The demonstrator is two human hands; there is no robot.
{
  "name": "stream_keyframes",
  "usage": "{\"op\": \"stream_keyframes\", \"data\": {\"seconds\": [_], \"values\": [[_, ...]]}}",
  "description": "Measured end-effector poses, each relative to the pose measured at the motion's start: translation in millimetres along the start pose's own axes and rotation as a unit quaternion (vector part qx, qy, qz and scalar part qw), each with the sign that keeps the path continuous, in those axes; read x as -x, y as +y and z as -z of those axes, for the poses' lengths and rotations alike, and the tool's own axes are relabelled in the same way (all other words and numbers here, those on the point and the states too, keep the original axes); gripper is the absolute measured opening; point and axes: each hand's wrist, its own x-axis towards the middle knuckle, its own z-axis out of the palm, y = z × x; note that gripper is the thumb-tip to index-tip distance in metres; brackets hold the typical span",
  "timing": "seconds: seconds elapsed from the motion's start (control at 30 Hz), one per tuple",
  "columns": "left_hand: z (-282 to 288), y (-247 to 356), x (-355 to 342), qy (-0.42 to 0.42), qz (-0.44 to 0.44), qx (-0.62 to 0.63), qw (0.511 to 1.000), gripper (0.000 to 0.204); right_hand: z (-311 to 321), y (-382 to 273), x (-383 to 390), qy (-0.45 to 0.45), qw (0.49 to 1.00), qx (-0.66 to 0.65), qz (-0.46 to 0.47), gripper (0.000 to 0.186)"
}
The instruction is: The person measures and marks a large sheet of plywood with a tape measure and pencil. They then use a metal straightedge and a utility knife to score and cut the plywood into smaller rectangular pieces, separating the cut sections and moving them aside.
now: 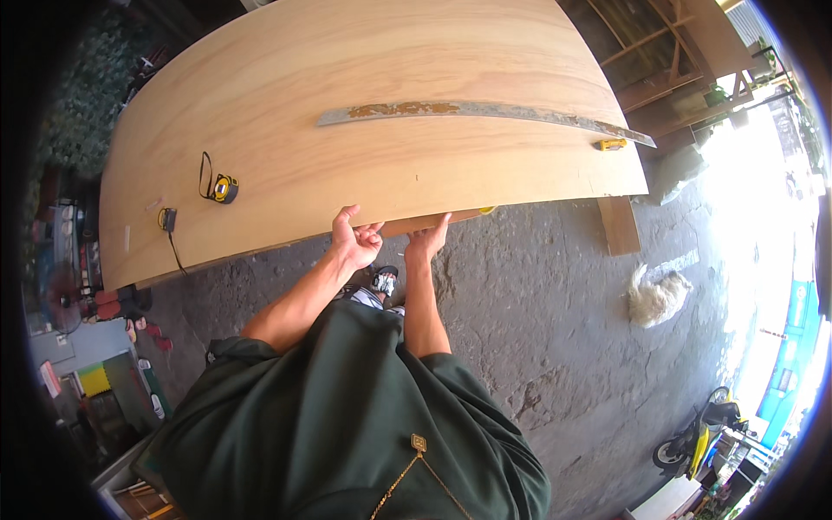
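A large plywood sheet spans the upper view. My left hand is at its near edge, thumb up against it and fingers curled. To its right, my right hand grips that edge, fingertips partly hidden, beside a brown board and a small yellow object mostly covered by the sheet. On top lie a long, rust-patched metal straightedge, a yellow-and-black tape measure, a small black device with a cord and a yellow tool at the right.
A board juts below the sheet's right end. A white fluffy heap lies on the concrete floor. A motorbike stands lower right, wooden framework upper right. Household clutter and a fan line the left.
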Motion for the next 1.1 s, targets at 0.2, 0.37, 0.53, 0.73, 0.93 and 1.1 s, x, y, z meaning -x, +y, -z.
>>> {"op": "stream_keyframes", "data": {"seconds": [0.2,0.37,0.53,0.73,0.93,1.1], "values": [[1,-2,3,0.032,-0.013,-0.006,0.999,0.044,8,-34,18,0.080,0.979,0.055,0.177,0.054],[0,-5,7,0.018,-0.011,0.000,1.000,0.048,70,-28,32,0.134,0.971,0.064,0.187,0.053],[-2,-10,7,0.034,-0.021,-0.003,0.999,0.048,30,-23,13,0.132,0.963,0.090,0.215,0.056],[-2,-11,9,0.036,-0.037,-0.006,0.999,0.046,-27,-7,-12,0.160,0.967,0.033,0.194,0.055],[-1,-10,2,0.047,-0.031,-0.015,0.998,0.042,-32,-2,-34,0.143,0.968,0.042,0.202,0.049],[7,-9,-6,0.046,-0.026,-0.009,0.999,0.043,-17,0,-34,0.096,0.985,-0.002,0.142,0.056]]}}
